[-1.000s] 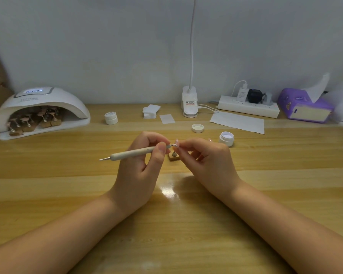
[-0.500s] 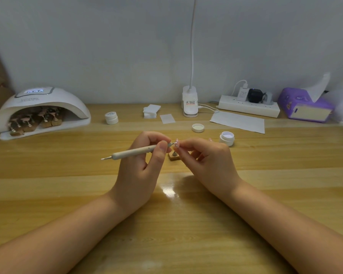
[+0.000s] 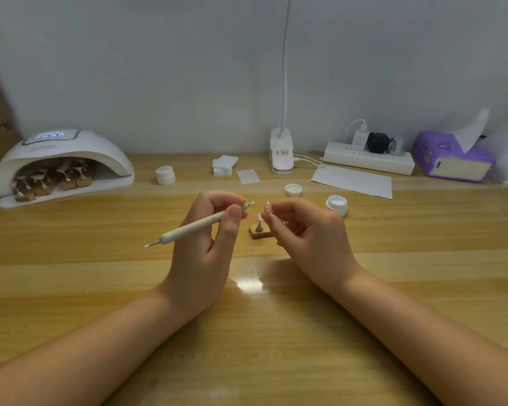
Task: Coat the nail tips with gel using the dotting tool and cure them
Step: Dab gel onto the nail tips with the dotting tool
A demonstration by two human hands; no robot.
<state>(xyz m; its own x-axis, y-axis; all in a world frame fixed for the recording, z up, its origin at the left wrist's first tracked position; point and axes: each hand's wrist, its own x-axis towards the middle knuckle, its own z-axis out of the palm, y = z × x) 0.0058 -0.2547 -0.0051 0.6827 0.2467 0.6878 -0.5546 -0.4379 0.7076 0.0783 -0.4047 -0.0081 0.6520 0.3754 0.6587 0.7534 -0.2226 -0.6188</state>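
The left hand [image 3: 201,253] grips the light, stiff dotting tool [image 3: 198,225] near its tip, while the right hand [image 3: 311,238] pinches the tiny, likely slippery nail tip [image 3: 267,207] by its edges.

Bare table [image 3: 71,259] lies left of the left hand [image 3: 206,238]. Toward the curing lamp [image 3: 62,162], a closed jar [image 3: 165,175] stands beside the path. Right, an open jar [image 3: 337,204] and lid [image 3: 293,189] sit near the right hand [image 3: 308,230].

Cream dotting tool [image 3: 200,225] slanting up to the right at mid-table, pink nail tip [image 3: 268,207] just right of its ball end, open gel jar [image 3: 337,204] further right, white curing lamp [image 3: 62,162] far left holding nail stands [image 3: 52,178]
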